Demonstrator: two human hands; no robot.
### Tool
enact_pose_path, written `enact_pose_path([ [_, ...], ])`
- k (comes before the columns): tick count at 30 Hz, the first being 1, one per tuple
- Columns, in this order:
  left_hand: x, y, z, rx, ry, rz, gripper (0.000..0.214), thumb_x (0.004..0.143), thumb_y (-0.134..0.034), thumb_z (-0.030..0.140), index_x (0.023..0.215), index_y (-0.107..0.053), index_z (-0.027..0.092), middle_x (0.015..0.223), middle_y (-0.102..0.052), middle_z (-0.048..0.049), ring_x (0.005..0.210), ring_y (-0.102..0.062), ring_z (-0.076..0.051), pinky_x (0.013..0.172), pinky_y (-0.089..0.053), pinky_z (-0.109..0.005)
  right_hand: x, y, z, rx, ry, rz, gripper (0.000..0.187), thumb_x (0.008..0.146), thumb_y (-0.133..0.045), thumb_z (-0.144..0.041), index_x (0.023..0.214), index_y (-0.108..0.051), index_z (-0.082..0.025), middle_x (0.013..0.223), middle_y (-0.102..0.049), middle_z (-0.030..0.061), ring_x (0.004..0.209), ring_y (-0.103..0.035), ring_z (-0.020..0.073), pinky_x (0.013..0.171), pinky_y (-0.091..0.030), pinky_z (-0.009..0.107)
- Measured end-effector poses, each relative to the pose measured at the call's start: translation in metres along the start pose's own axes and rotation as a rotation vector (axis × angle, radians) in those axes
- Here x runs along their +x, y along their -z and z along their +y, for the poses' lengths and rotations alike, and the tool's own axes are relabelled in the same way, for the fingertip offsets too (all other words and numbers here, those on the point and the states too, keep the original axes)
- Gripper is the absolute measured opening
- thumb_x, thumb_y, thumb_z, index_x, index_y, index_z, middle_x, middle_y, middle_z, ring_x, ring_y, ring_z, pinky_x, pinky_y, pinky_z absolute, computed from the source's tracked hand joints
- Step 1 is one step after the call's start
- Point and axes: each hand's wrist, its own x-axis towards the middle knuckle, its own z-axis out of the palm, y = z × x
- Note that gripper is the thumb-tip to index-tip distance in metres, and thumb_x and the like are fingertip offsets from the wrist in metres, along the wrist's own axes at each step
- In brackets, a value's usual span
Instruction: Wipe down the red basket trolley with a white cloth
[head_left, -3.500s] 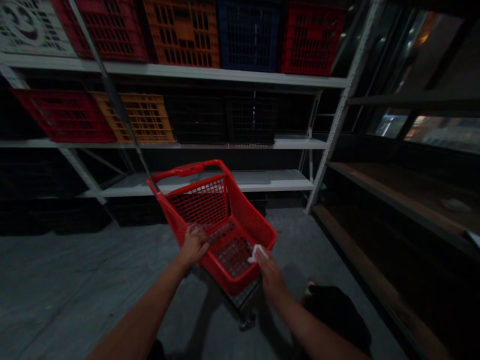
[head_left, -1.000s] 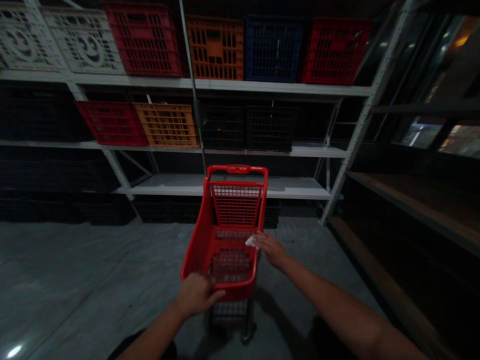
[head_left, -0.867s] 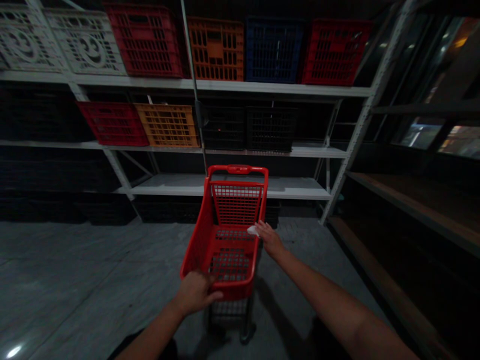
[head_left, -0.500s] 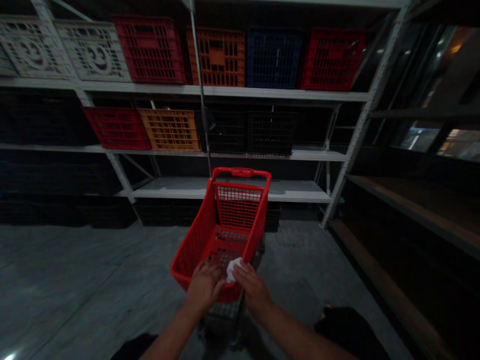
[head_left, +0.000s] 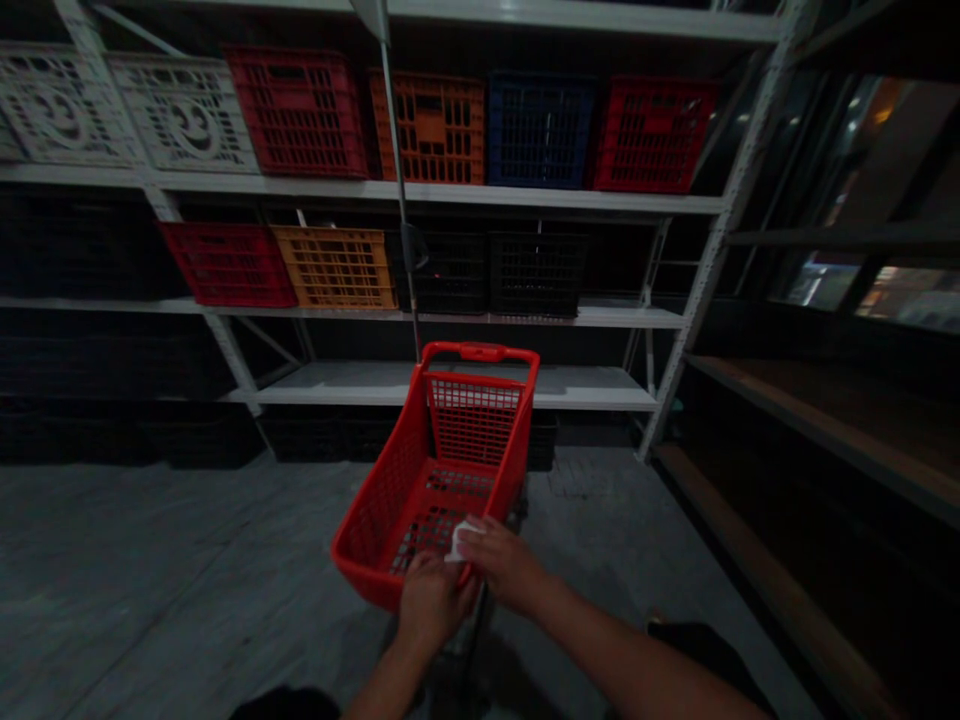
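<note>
Cart point(head_left: 384, 500) in red plastic sits on the grey floor point(head_left: 187, 580) just ahead of the wearer, in the middle of my view; its long axis runs away from the body toward the shelving, leaning a little rightward as it recedes; I read the near end, a rounded rim, as pointing back at the wearer and slightly to the left, with the handle point(head_left: 481, 352) at the far end, close in front of the bottom white shelf point(head_left: 592, 385). A slim pole point(head_left: 409, 245) rises from the far left corner, its top tipped slightly left; the basket's mesh back panel point(head_left: 476, 418) stands below the handle. I see the left hand point(head_left: 435, 600) clamped over the near rim, toward its right corner, some of its fingertips hidden from me; the right hand point(head_left: 502, 565) has its fingers closed on a crumpled white cloth point(head_left: 460, 541), held at that same corner; the two hands are close together, though I cannot tell whether they touch. Behind the cart I have an orange crate point(head_left: 429, 125) and a blue crate point(head_left: 540, 125) side by side on the upper shelf; a yellow crate point(head_left: 337, 268) stands one level lower, left of the pole.
</note>
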Motion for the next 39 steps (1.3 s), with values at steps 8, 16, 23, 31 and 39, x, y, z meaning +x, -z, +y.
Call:
enact_pose_path([
  [8,-0.017,0.004,-0.012,0.041,-0.053,0.155,0.034,0.079,-0.047,0.045,0.065,-0.064,0.02,0.059,-0.064,-0.0028,0.064,-0.059,-0.015,0.076,-0.042,-0.032,-0.002,0.001,0.029,-0.042,0.267,-0.129,0.03,0.09,-0.037,-0.019,0.115,-0.054,-0.018,0.123,-0.055,0.0029,0.127,-0.032,0.0109,0.106,-0.025,0.034],
  [16,-0.029,0.007,-0.035,0.055,-0.124,0.243,0.032,0.079,-0.049,0.042,0.06,-0.062,0.019,0.055,-0.061,-0.0012,0.057,-0.056,-0.013,0.077,-0.041,-0.033,0.018,0.041,0.121,-0.288,-0.209,0.093,0.034,0.083,-0.041,-0.009,0.113,-0.057,-0.013,0.117,-0.059,0.0126,0.121,-0.042,0.0215,0.101,-0.031,0.048],
  [23,-0.028,0.01,-0.038,-0.017,-0.141,0.274,0.029,0.079,-0.049,0.038,0.06,-0.061,0.02,0.053,-0.059,0.0018,0.057,-0.055,-0.013,0.078,-0.04,-0.034,-0.004,-0.018,-0.011,-0.081,0.029,0.086,0.039,0.086,-0.036,-0.014,0.123,-0.048,-0.016,0.122,-0.056,0.0076,0.125,-0.036,0.0144,0.104,-0.031,0.037],
  [31,-0.028,0.015,-0.072,0.008,-0.138,-0.005,0.035,0.081,-0.045,0.044,0.059,-0.059,0.02,0.058,-0.061,-0.0003,0.062,-0.056,-0.014,0.077,-0.039,-0.032,0.001,0.039,0.074,-0.251,-0.073,0.048,0.04,0.081,-0.038,-0.006,0.116,-0.054,-0.017,0.117,-0.059,0.0084,0.12,-0.044,0.0176,0.102,-0.029,0.045],
  [39,-0.001,0.041,-0.07,0.024,0.011,-0.294,0.043,0.079,-0.037,0.055,0.072,-0.063,0.022,0.071,-0.066,-0.0041,0.075,-0.06,-0.02,0.078,-0.041,-0.035,-0.005,0.067,0.111,-0.337,-0.357,0.22,0.047,0.076,-0.036,0.0,0.114,-0.057,-0.015,0.119,-0.058,0.011,0.121,-0.043,0.0214,0.1,-0.029,0.048],
])
